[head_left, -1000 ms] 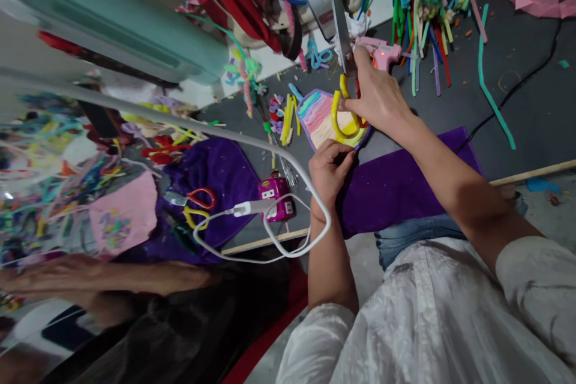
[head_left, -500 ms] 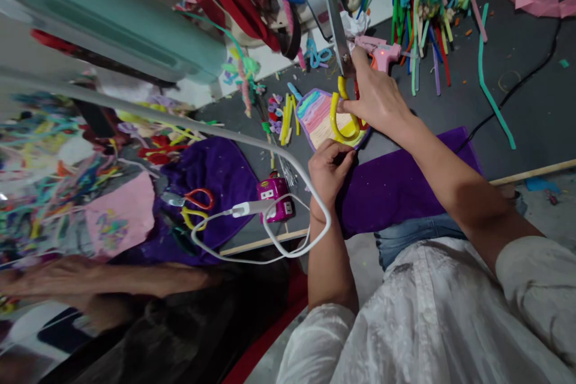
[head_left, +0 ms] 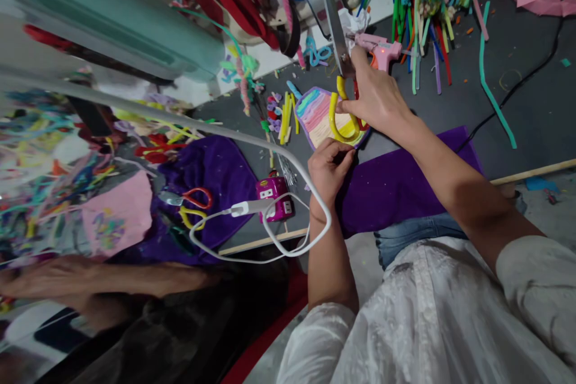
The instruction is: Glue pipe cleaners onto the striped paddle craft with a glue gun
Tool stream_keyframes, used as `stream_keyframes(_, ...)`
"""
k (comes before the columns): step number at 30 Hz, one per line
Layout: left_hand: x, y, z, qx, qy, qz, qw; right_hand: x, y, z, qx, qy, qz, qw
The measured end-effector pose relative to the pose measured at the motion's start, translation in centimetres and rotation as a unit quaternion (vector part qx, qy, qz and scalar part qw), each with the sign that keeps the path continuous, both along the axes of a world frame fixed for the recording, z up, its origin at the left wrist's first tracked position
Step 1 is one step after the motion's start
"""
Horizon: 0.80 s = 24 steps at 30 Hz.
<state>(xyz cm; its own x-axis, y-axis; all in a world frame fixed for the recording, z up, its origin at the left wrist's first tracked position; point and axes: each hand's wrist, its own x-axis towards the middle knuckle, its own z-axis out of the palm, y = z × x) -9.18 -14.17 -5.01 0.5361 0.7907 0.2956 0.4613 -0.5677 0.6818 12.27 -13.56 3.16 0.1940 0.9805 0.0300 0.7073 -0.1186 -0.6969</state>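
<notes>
My right hand (head_left: 375, 93) is closed around a pair of large scissors (head_left: 336, 30) with yellow and red handles, the blades pointing away from me. Under the handles lies a flat craft piece (head_left: 310, 109) striped in blue, pink, cream and yellow, with a purple border. My left hand (head_left: 327, 169) is curled, thumb and fingertips together at the piece's lower edge; the pinched spot is small and partly hidden. A folded purple cloth (head_left: 396, 189) lies by the table edge, under my right forearm.
Beyond my right hand lies a pink glue gun (head_left: 380, 51), near a heap of coloured pipe cleaners (head_left: 418, 6). A white cable (head_left: 288, 159) loops past my left wrist to a magenta power adapter (head_left: 284, 207). At left, a co-worker's arm (head_left: 112, 279) rests near another purple cloth (head_left: 225, 174).
</notes>
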Motion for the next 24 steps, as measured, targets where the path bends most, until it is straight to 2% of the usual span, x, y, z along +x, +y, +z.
stream_keyframes(7,-0.1,0.2,-0.3,-0.001,-0.001,0.003,1.000,-0.1,0.0,-0.2,0.002,0.010,0.009,1.000)
stream_keyframes(18,0.0,0.2,-0.4,0.010,-0.005,0.008,1.000,-0.4,-0.7,1.2,-0.016,-0.005,0.022,1.000)
stream_keyframes(24,0.0,0.2,-0.4,0.014,-0.009,0.012,1.000,-0.5,-0.3,0.2,-0.006,-0.008,0.016,1.000)
